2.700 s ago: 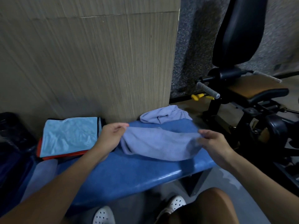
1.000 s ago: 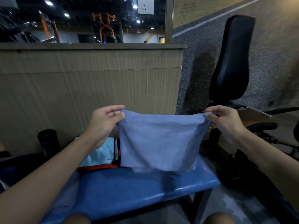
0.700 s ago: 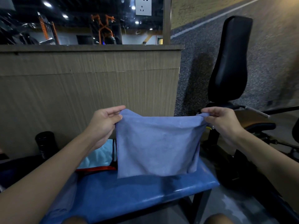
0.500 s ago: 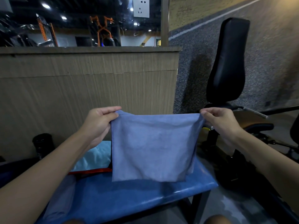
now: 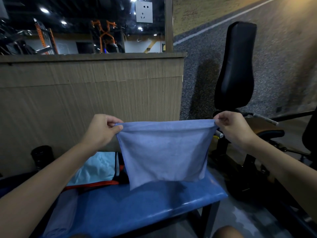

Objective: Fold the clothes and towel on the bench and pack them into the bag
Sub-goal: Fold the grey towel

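A blue-grey towel [image 5: 164, 152], folded double, hangs in the air above the blue bench [image 5: 140, 206]. My left hand [image 5: 103, 129] pinches its top left corner and my right hand [image 5: 231, 127] pinches its top right corner, so the top edge is stretched level. The towel's lower edge hangs clear of the bench seat. Behind the towel on the left lies a folded light-blue garment [image 5: 96, 169] with red and black trim. The dark bag [image 5: 10, 184] shows only partly at the far left, behind my left forearm.
A wood-panel wall [image 5: 85, 103] rises right behind the bench. A black bottle cap [image 5: 42, 155] stands at the left by the wall. A black padded gym machine [image 5: 236, 71] with handles and frame fills the right side. My knees show at the bottom edge.
The towel came off the bench, where it lay flat 2.7 s ago, and now hangs between both hands. Over the last second its lower edge rose off the seat, and my hands pulled the top edge tauter.
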